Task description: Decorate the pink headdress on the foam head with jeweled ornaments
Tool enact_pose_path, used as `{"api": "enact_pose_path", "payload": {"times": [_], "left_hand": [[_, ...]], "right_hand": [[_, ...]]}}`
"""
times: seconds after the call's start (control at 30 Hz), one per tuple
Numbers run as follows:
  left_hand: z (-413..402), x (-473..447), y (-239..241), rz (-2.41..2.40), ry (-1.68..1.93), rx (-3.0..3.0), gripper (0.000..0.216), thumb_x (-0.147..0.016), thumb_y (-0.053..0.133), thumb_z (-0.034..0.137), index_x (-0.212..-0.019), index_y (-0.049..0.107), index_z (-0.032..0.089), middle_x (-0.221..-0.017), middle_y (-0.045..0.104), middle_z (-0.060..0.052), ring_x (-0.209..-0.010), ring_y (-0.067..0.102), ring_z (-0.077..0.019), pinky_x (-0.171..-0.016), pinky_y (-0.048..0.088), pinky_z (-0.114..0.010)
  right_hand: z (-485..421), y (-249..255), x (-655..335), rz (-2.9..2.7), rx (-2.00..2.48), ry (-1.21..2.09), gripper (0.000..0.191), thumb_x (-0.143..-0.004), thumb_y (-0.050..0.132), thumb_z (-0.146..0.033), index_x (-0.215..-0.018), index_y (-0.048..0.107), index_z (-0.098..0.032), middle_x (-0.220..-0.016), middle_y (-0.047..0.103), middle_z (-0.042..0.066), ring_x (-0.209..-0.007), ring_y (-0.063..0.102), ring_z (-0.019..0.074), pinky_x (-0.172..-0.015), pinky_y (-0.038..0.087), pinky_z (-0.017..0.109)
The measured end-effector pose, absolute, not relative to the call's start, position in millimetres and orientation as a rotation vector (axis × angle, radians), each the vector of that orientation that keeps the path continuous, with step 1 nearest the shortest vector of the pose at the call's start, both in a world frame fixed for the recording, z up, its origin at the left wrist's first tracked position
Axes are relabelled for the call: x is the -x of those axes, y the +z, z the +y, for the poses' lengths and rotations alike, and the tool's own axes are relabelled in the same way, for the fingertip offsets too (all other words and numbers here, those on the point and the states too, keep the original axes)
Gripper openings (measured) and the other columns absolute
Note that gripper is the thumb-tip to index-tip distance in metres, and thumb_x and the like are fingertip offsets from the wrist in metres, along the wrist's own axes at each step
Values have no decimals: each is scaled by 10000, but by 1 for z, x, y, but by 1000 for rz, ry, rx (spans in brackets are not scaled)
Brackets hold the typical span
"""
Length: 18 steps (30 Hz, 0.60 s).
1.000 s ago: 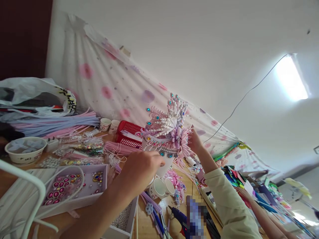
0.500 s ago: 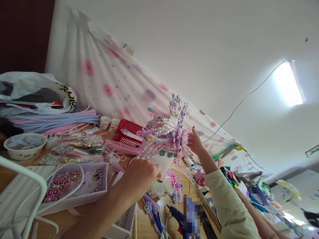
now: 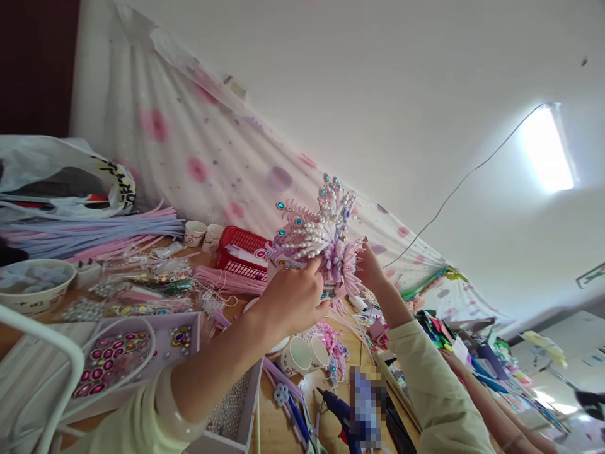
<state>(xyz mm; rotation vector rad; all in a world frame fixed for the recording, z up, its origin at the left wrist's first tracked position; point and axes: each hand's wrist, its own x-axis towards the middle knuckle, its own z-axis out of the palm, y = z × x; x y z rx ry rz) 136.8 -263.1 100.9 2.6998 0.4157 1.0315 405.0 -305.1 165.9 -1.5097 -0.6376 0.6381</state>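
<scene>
While the headpiece (image 3: pixel 314 236) sits raised above the desk (image 3: pixel 271 425), both hands are on it in the head view, the only view here. The left hand (image 3: pixel 293 299) is curled onto the front lower edge, fingers (image 3: pixel 312 270) pressed into the pearl rows w/ thumb side toward the camera. At 0.5 s ago it was lower, near the white cup-like base under the piece; that base is now mostly hidden behind the hand. The right hand (image 3: pixel 371 270) cups the piece's right side by the purple flower cluster, about where it was before. Whether either hand pinches a loose bead I can't tell; both are closed against the headpiece.

The headpiece itself has barely shifted, approx. same spot in front of the floral curtain (image 3: pixel 198 164), tilted a bit to the right.

Other things on the desk:
- red basket (image 3: pixel 241 252) just behind-left of the piece
- two paper cups (image 3: pixel 302 356) below the left hand
- white tray of pink gems (image 3: pixel 123 359) at lower left, w/ a bowl (image 3: pixel 33 287) further left
- bundle of pink & lilac strips (image 3: pixel 94 230) at the back
- blue glue gun (image 3: pixel 340 410) near the bottom edge

Another person's forearm (image 3: pixel 491 397) lies at lower right, apart from these hands.
</scene>
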Motion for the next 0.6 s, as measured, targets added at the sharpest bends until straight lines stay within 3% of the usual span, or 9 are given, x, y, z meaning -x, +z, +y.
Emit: {"api": "enact_pose_path", "payload": {"times": [0.2,0.4,0.6], "left_hand": [[-253,-148,107,459,981,-2633,316,-903,554,325,-1009,712,73,-1360,628,-198,-914,731,-303,-732,531,-397],[-249,-145,108,421,995,-2611,230,-890,563,300,-878,705,120,-1263,680,-158,-883,718,-245,-703,510,-361],[-247,-139,113,413,928,-2851,307,-899,565,338,-984,726,91,-1263,677,-194,-835,706,-264,-622,463,-356]], "right_hand": [[-301,162,-408,-661,1452,640,517,-841,711,-549,-524,458,-229,-377,467,-50,-318,381,80,-320,294,195],[-300,159,-409,-707,1434,635,409,-839,729,-500,-595,541,-232,-414,518,-64,-323,396,81,-328,299,185],[-301,161,-410,-695,1469,654,515,-824,717,-579,-528,495,-220,-380,473,-53,-317,398,80,-336,313,196]]}}
